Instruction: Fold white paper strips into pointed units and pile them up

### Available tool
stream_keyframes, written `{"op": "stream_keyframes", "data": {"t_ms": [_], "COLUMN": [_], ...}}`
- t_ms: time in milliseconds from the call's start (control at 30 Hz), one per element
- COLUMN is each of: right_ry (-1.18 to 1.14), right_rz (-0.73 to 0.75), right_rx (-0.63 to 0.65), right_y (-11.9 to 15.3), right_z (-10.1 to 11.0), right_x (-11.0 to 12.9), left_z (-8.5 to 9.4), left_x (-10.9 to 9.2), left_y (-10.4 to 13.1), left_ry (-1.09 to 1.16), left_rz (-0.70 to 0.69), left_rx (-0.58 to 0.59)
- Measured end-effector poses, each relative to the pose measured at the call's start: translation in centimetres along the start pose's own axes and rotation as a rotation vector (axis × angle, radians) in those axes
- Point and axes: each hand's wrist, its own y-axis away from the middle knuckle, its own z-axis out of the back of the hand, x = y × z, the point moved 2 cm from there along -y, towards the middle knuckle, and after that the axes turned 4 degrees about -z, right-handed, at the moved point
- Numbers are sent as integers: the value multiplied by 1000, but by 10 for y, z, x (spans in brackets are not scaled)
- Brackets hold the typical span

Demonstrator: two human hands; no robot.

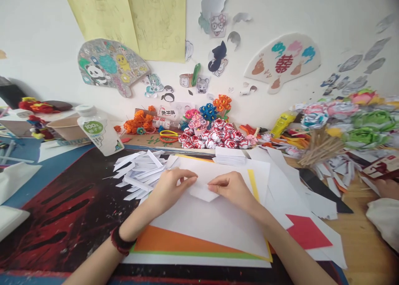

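Note:
Between my two hands is a small piece of white paper (204,194), with angled lower corners, over a large white sheet (193,218). My left hand (170,187) is closed in a pinch at its left side, thumb and forefinger together. At the right side, my right hand (235,189) pinches it between thumb and fingertips. Against the white sheet the paper's upper edge is hard to make out. A heap of folded white paper strips (137,172) lies beside my left hand. Behind my hands sits a stack of small white papers (230,155).
Orange paper (174,239) shows under the large sheet. Red-and-white paper flowers (215,137) line the back, with a white bottle (99,131) to the left. Rolled sticks (322,145) and red paper (308,231) lie right. Another person's sleeve (385,220) shows at the right edge.

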Motion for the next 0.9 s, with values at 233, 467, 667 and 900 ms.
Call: {"op": "stream_keyframes", "data": {"t_ms": [233, 467, 667, 900], "right_ry": [-302, -387, -169, 86], "right_rz": [-54, 12, -86, -14], "right_rx": [-101, 147, 56, 31], "right_y": [-1, 4, 5, 4], "right_z": [1, -15, -3, 10], "right_x": [2, 9, 8, 6], "left_z": [-6, -15, -6, -3], "left_x": [-8, -14, -9, -1], "left_y": [4, 4, 3, 5], "left_ry": [-185, 8, -13, -149], "left_rz": [84, 38, 5, -15], "left_rx": [-211, -61, 46, 192]}}
